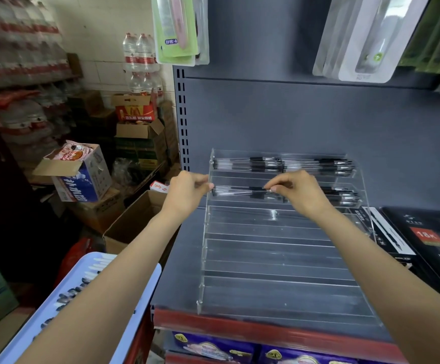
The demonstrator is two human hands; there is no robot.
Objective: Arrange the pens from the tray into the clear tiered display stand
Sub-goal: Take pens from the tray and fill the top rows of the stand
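Note:
A clear tiered display stand (279,258) sits on a dark grey shelf. Its top tier holds several black-and-clear pens (282,164), and the second tier holds more pens (342,197) on its right side. My left hand (187,193) pinches the left end of a pen (240,191) lying in the second tier's left half. My right hand (297,191) pinches the same pen near its black grip. The lower tiers hold nothing. A pale blue tray (145,290) with several pens stands at the lower left, partly hidden by my left forearm.
Black boxed notebooks (424,237) lie right of the stand on the shelf. Packaged goods (179,30) hang overhead. Open cardboard boxes (132,222) and stacked water bottles (140,53) fill the floor and wall to the left. The shelf's red front edge (240,329) runs below the stand.

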